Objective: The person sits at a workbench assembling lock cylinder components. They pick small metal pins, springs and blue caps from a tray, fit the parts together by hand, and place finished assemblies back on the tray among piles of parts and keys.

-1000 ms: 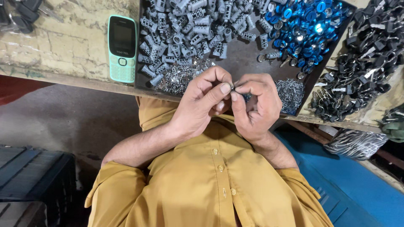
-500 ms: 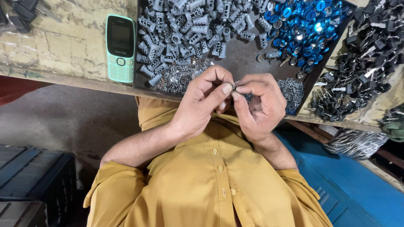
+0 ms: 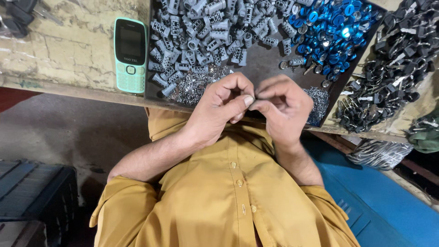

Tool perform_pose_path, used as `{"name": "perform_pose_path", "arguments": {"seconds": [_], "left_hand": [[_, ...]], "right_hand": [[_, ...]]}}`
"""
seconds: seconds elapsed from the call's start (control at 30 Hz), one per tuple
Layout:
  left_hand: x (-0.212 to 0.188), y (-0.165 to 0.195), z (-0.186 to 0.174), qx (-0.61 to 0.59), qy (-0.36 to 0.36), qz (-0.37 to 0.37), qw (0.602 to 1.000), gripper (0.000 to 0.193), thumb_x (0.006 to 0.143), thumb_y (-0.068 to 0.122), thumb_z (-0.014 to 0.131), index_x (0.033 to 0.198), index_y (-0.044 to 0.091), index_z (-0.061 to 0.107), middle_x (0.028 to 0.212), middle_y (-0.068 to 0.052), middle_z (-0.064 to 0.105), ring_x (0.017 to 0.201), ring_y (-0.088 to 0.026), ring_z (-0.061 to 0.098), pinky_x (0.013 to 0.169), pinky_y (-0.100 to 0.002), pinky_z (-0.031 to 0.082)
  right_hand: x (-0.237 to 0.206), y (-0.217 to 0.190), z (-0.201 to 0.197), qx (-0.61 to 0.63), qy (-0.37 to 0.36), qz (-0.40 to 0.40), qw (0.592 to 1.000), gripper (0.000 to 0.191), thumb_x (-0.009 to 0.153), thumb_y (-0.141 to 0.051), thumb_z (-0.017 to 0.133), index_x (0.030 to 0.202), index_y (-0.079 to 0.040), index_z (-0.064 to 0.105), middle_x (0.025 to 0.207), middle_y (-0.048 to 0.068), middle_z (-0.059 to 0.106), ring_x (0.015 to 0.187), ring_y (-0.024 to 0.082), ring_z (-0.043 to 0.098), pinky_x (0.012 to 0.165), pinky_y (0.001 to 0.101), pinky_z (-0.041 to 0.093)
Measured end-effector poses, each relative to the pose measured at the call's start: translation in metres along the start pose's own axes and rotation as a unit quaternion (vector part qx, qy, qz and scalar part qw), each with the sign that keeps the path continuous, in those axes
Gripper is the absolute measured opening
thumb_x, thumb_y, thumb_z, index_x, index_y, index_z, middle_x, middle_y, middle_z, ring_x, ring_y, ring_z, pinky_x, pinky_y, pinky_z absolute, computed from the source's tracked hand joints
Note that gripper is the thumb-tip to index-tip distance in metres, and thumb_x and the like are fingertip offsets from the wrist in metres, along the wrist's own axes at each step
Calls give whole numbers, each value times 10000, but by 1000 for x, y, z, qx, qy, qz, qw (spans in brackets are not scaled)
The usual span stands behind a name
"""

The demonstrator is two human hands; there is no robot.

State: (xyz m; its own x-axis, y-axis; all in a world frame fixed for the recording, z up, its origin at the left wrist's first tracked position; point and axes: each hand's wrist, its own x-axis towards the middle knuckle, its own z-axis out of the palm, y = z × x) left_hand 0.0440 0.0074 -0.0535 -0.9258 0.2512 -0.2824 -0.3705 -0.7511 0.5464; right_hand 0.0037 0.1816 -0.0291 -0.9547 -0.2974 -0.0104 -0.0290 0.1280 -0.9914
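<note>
Left hand [image 3: 219, 112] and right hand [image 3: 286, 107] meet mid-frame, fingers pinched together on something too small to tell, just below the tray [image 3: 260, 61] of grey parts.

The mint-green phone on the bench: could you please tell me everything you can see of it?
The mint-green phone is a small bar-type handset with a keypad, plastic by the look of it. A dark, unlit screen fills its upper half; below sit a round navigation key and pale green buttons. It lies flat, face up, on the worn pale bench top, just left of the dark tray, close to the bench's front edge. Neither hand touches it; the left hand is the nearer.
</note>
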Motion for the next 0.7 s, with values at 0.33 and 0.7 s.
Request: {"name": "perform_pose_path", "arguments": {"seconds": [0.33, 0.7], "left_hand": [[-4, 18, -9, -50, 14, 34, 998, 75, 1064, 59, 586, 997, 64, 553, 798, 41, 494, 679, -42, 450, 595, -212, 353], [0, 14, -9, 8, -22, 27, 999, 112, 1037, 122, 661, 996, 60, 577, 852, 42, 551, 697, -14, 443, 603, -198, 361]], "right_hand": [[92, -23, 2, -470, -129, -227, 843, 218, 940, -46, 851, 1127, -59, 739, 1048, 110, 620, 853, 272, 652, 766, 342, 525], [7, -17, -1, -34, -68, -38, 996, 271, 1052, 93, 637, 1284, -19, 555, 1180, 114, 650, 897, 94, 666, 757, 219, 567]]}}
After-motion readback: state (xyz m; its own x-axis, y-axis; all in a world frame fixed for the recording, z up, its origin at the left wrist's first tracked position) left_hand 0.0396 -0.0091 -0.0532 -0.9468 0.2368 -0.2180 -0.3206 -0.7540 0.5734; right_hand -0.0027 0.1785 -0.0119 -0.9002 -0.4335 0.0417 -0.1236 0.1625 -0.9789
